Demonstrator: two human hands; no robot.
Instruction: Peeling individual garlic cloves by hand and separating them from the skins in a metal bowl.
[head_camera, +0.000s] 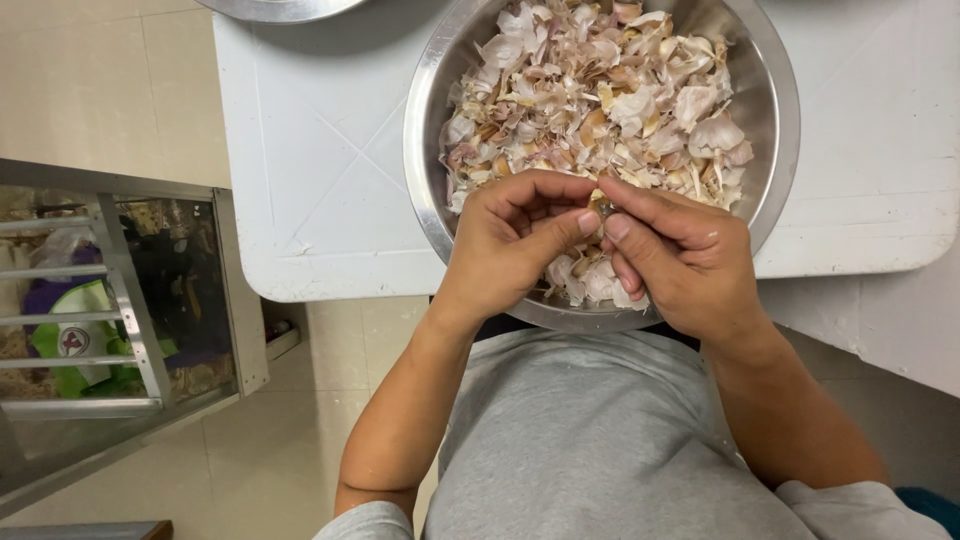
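Observation:
A wide steel bowl (425, 175) stands on a white table, piled with garlic cloves and papery skins (600, 90). Both hands hover over the bowl's near rim. My left hand (515, 240) and my right hand (680, 255) meet thumb to thumb and pinch one small garlic clove (601, 205) between their fingertips. Most of the clove is hidden by the fingers. More skins lie under my right hand.
The white table (320, 160) ends at its front edge just below the bowl. A second steel bowl rim (275, 8) shows at the top left. A glass-fronted metal rack (120, 310) with bags stands on the tiled floor at left.

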